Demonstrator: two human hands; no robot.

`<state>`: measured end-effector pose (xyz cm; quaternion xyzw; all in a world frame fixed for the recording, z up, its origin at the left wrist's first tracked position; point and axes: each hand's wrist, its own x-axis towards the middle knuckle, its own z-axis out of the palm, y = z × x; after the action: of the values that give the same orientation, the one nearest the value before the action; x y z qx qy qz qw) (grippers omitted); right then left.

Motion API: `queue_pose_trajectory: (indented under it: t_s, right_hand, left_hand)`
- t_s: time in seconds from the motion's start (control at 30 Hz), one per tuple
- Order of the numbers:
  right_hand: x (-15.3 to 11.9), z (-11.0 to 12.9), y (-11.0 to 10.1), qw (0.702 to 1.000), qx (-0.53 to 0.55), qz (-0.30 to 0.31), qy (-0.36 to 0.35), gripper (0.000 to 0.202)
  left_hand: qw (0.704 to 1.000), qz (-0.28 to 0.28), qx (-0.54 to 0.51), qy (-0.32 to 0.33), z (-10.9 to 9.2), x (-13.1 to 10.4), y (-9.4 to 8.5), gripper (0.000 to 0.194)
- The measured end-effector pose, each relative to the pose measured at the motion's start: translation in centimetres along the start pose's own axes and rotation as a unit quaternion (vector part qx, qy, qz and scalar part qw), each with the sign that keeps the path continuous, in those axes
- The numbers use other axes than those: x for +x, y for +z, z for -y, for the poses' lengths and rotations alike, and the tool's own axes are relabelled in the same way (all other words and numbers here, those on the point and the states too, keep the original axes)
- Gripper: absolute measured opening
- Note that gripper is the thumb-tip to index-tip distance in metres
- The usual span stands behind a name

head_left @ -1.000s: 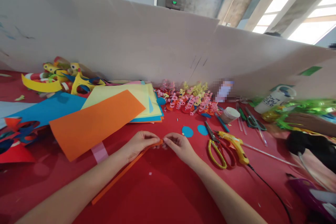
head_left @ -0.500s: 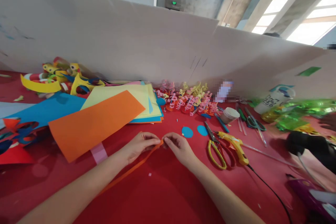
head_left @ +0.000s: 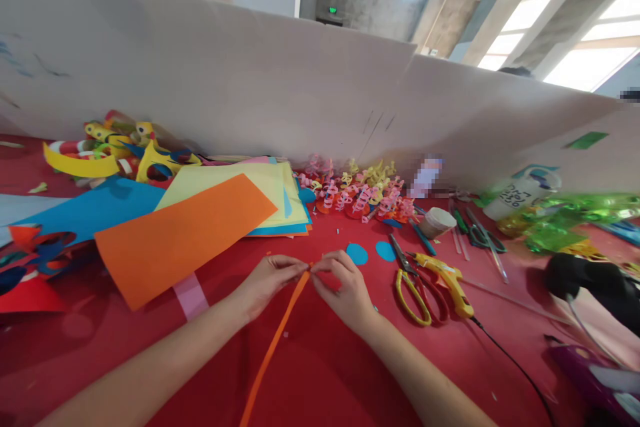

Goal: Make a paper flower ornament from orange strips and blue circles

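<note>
A narrow orange paper strip runs from between my hands down to the bottom edge of the view. My left hand pinches its upper end between thumb and fingertips. Close beside it, my right hand has its thumb and index fingertips at the same end, closed on the strip's tip. The very tip is small and partly covered by the fingers. Two blue paper circles lie just beyond my right hand. To the right are scissors with one yellow and one red handle, and a yellow glue gun.
An orange sheet overlaps a paper stack at left. Curled pink and yellow paper pieces stand against the white partition. A white cup, a black-handled object and the glue gun's cord lie on the right.
The strip's hanging length has swung from under my left forearm toward the middle, now pointing down between my arms. My right hand's fingers have shifted slightly at the strip's tip.
</note>
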<state>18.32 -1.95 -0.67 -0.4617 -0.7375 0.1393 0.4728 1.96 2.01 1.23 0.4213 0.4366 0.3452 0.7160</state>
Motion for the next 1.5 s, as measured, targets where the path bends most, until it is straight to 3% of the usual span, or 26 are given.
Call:
queue_pose_trajectory:
  t_s: [0.13, 0.3, 0.43, 0.73, 1.2, 1.5]
  right_hand:
    - [0.2, -0.1, 0.3, 0.992, 0.093, -0.008, 0.083, 0.006]
    - [0.0, -0.7, 1.2, 0.950, 0.255, -0.012, 0.182, 0.011]
    - [0.1, -1.0, 1.4, 0.928, 0.301, 0.012, 0.219, 0.017]
    - [0.2, -1.4, 1.3, 0.914, 0.328, 0.013, 0.240, 0.021]
    - [0.1, -2.1, 1.5, 0.916, 0.286, 0.060, 0.273, 0.017]
    - [-0.2, -2.0, 1.5, 0.946, 0.188, 0.078, 0.251, 0.013]
  left_hand:
    - [0.999, 0.001, 0.024, 0.023, 0.2, 0.1, 0.1, 0.017]
    - [0.989, 0.020, 0.119, 0.082, 0.4, 0.5, -0.2, 0.016]
    - [0.981, 0.019, 0.163, 0.100, 0.1, 0.4, -0.2, 0.016]
    - [0.967, 0.046, 0.215, 0.132, 0.3, 0.7, -0.4, 0.016]
    - [0.905, 0.045, 0.378, 0.191, 0.0, 0.4, -0.4, 0.008]
    - [0.887, 0.049, 0.409, 0.209, 0.5, 0.5, -0.4, 0.009]
